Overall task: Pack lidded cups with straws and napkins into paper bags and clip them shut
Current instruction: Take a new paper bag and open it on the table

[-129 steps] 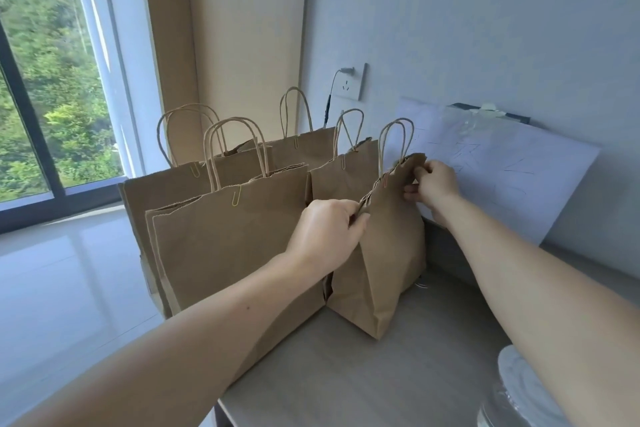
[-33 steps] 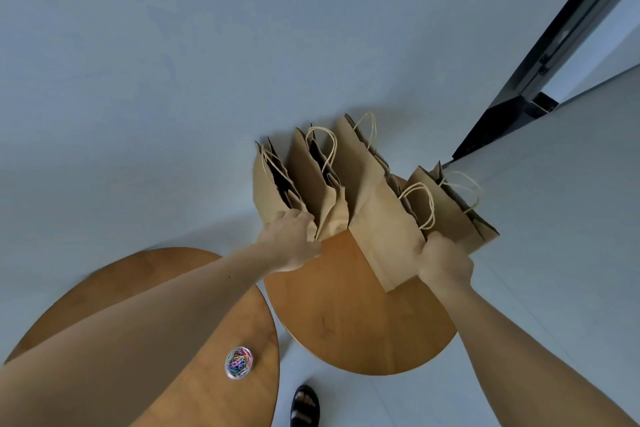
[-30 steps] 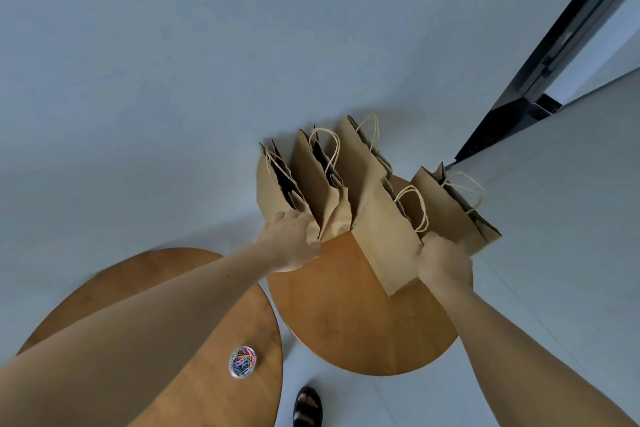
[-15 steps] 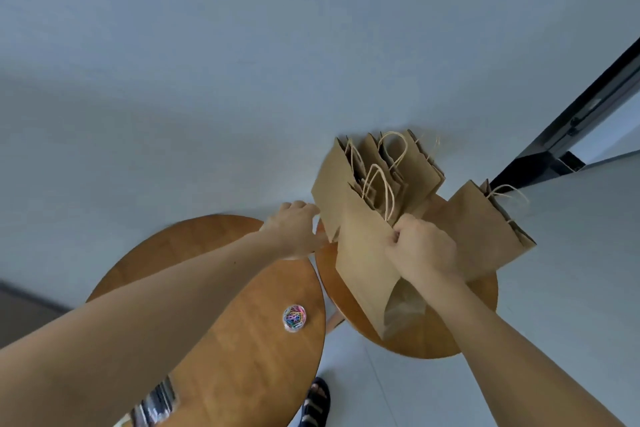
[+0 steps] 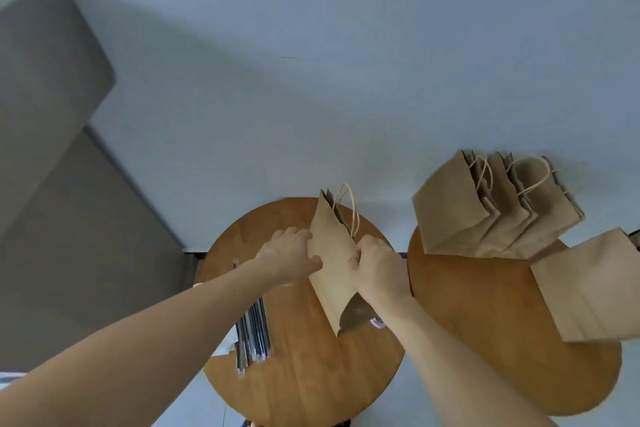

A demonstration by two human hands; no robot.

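Two hands: both clasped one paper bag (image 5: 330, 263). The left hand (image 5: 289, 255) gripped its edge on the 9 o'clock side, thumb across the front panel. The right hand (image 5: 377, 270) was curled round the edge on the 3 o'clock side.
Bag's place: over the round counter (image 5: 304, 374), near the middle of the view and tilted, with its mouth and twine handle (image 5: 353, 215) toward 12 o'clock. Whether its base touched the wood could not be told.
Bag's contents: hidden; no cup, lid or napkin showed anywhere.
Other bags: a cluster of bags (image 5: 485, 218) stood pressed together on the second counter (image 5: 502, 340), at 2 o'clock from the held bag. A lone bag (image 5: 588, 291) sat at 3 o'clock, near the frame edge.
Beside the work: a dark bundle (image 5: 254, 333) of thin sticks, perhaps wrapped straws, lay at 7 o'clock from the bag. A small round item (image 5: 376, 322) peeped out by the right wrist, too hidden to name.
Step, as judged: the bag was being set down or readied for filling.
Risk of toppling: the bag looked light and leaned, so letting go before the base sat flat could tip it toward 6 o'clock.
Risk of tearing: pulling the two edges apart too hard could split the thin paper at the mouth.
Risk of a knock: the base hung close to the small round item and could push it along the counter.
Risk of a snag: the loose handle could catch a finger and drag the bag sideways.
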